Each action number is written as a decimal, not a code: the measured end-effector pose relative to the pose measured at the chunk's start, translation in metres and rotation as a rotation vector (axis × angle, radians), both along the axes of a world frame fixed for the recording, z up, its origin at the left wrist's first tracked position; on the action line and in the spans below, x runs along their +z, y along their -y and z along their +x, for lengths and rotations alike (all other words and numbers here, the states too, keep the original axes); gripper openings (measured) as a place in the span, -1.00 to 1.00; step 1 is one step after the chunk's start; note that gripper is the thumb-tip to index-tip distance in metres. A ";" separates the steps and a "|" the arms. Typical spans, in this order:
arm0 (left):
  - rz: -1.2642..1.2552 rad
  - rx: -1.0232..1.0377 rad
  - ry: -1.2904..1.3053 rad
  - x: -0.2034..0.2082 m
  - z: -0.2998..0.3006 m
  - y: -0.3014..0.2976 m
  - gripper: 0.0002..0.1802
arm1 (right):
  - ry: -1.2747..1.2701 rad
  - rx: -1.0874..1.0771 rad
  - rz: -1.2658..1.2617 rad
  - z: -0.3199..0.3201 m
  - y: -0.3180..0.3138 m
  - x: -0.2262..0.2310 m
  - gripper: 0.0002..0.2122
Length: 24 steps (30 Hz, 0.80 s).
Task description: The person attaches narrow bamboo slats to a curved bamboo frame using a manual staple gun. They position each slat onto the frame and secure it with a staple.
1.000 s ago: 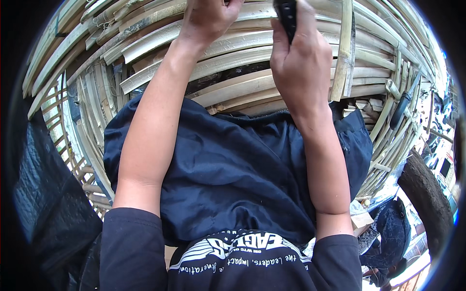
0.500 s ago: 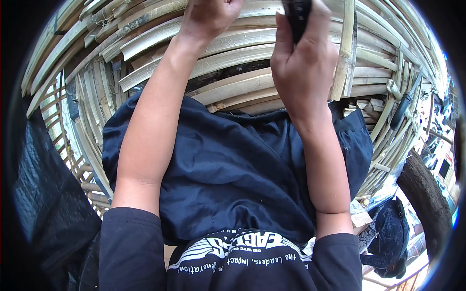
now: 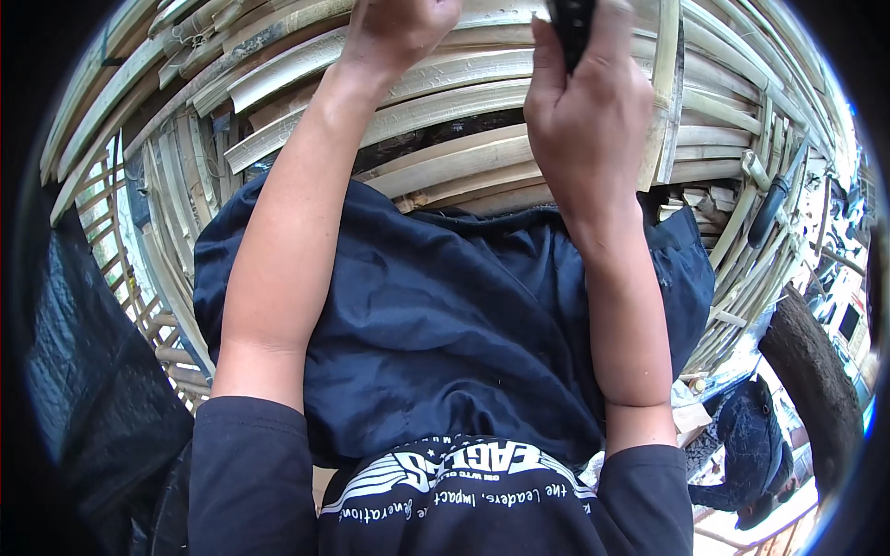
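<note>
My right hand (image 3: 593,130) is wrapped round a black handle (image 3: 572,28) with small light dots on its side; the rest of that tool lies beyond the top edge. My left hand (image 3: 403,32) is closed at the top, with its fingertips cut off by the frame, so what it grips is hidden. Under and around both hands lie split bamboo strips (image 3: 454,162), pale and curved. A dark blue cloth (image 3: 445,306) covers my lap below the forearms.
At the right, a knife with a black handle (image 3: 768,215) rests among bamboo strips. An upright bamboo piece (image 3: 662,88) stands beside my right hand. Further right are a thick log (image 3: 811,380) and a person in dark clothes (image 3: 746,445). Black sheeting (image 3: 93,371) hangs at the left.
My right hand has shifted slightly right and up with the black handle. My left hand has barely moved.
</note>
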<state>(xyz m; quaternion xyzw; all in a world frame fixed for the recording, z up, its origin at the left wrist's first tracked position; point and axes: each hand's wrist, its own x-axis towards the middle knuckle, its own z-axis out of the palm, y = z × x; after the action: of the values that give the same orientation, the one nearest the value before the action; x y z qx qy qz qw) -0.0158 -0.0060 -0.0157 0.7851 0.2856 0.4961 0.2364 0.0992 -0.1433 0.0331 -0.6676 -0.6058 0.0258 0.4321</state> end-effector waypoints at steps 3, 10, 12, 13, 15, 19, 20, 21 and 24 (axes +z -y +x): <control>-0.083 -0.015 -0.003 -0.003 -0.002 -0.001 -0.88 | 0.047 0.036 0.053 0.000 0.000 -0.008 -0.68; -0.069 -0.011 0.017 -0.005 -0.002 0.000 -0.87 | 0.064 0.088 0.038 0.001 -0.003 -0.006 -0.63; -0.041 -0.018 0.016 -0.003 0.001 0.004 -0.86 | 0.042 0.016 0.129 -0.003 -0.001 -0.003 -0.64; -0.047 -0.018 0.013 -0.004 0.000 0.004 -0.86 | 0.036 -0.022 0.179 -0.001 -0.001 -0.002 -0.65; 0.008 0.000 -0.052 -0.004 -0.002 -0.003 -0.85 | 0.047 0.025 0.065 0.004 -0.002 -0.004 -0.66; -0.013 -0.025 0.013 -0.007 0.000 -0.002 -0.85 | 0.012 0.042 0.076 -0.011 0.001 0.022 -0.65; -0.017 -0.025 0.013 -0.006 0.000 0.000 -0.85 | 0.065 0.019 0.026 -0.005 -0.001 0.018 -0.65; 0.002 -0.022 0.003 -0.004 0.000 0.000 -0.85 | 0.113 0.002 -0.030 -0.001 -0.003 0.011 -0.66; 0.032 -0.009 -0.033 -0.004 -0.002 -0.001 -0.86 | 0.124 0.083 0.017 0.004 -0.007 -0.003 -0.68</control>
<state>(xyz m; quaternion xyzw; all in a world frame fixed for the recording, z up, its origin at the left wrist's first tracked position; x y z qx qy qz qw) -0.0174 -0.0046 -0.0201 0.7982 0.2781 0.4863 0.2214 0.1031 -0.1363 0.0302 -0.6384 -0.6588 -0.0030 0.3980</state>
